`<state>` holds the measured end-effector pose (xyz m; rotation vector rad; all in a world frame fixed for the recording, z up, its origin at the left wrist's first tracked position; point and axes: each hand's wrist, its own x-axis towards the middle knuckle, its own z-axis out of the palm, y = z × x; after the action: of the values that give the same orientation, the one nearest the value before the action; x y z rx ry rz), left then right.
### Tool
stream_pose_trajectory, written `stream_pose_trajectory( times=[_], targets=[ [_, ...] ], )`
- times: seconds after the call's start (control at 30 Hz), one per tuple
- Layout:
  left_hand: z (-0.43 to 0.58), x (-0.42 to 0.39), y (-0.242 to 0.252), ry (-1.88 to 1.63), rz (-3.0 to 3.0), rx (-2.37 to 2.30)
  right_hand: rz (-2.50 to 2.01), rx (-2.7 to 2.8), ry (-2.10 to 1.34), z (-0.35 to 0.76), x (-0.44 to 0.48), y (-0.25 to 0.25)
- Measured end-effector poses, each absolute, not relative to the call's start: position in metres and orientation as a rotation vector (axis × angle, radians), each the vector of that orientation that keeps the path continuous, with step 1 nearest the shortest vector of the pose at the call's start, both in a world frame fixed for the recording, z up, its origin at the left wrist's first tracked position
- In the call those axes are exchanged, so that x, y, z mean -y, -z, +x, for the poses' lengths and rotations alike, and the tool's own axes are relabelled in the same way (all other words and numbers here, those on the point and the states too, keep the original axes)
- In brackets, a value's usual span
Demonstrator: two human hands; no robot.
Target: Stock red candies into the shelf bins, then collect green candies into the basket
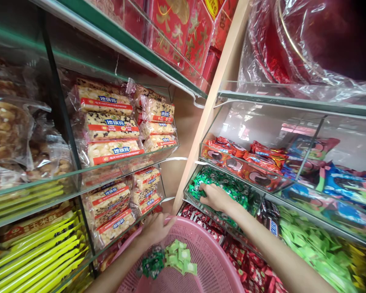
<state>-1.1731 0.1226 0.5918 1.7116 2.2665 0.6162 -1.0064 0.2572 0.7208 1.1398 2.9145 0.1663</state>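
Note:
My right hand (213, 196) reaches into a shelf bin of dark green wrapped candies (236, 192), its fingers bent down among them; whether it pinches a candy is hidden. My left hand (156, 228) grips the far left rim of a pink perforated basket (212, 248), with the thumb stretched along the rim. Inside the basket lie a small heap of dark green candies (153, 262) and, beside it, a heap of light green packets (180, 257).
Glass shelves at left hold wrapped snack bars (112, 126), bagged nuts (6, 130) and yellow packets (45, 248). On the right are red packets (262, 156), blue packets (350, 185) and light green packets in bins. A wooden post (212, 101) stands between the shelves.

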Motion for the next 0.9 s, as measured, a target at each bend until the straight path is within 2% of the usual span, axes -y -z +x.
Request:
stream_pose_trajectory(
  times=[0.1, 0.2, 0.63, 0.9],
  targets=[
    [-1.173, -0.121, -0.593, -0.599, 1.693, -2.278, 1.154, -2.885, -0.281, -1.008, -0.255, -0.718],
    [-1.173, -0.120, -0.596, -0.593, 1.685, -2.279, 1.115, -2.911, -0.257, -1.007, -0.258, -0.715],
    [-1.172, -0.121, -0.594, -0.596, 1.703, -2.277, 1.094, -3.235, 0.358, -0.985, -0.292, -0.731],
    [-1.173, -0.123, -0.595, -0.596, 1.707, -2.279, 1.134, -3.263, 0.073, -1.000, -0.310, -0.732]
  ],
)
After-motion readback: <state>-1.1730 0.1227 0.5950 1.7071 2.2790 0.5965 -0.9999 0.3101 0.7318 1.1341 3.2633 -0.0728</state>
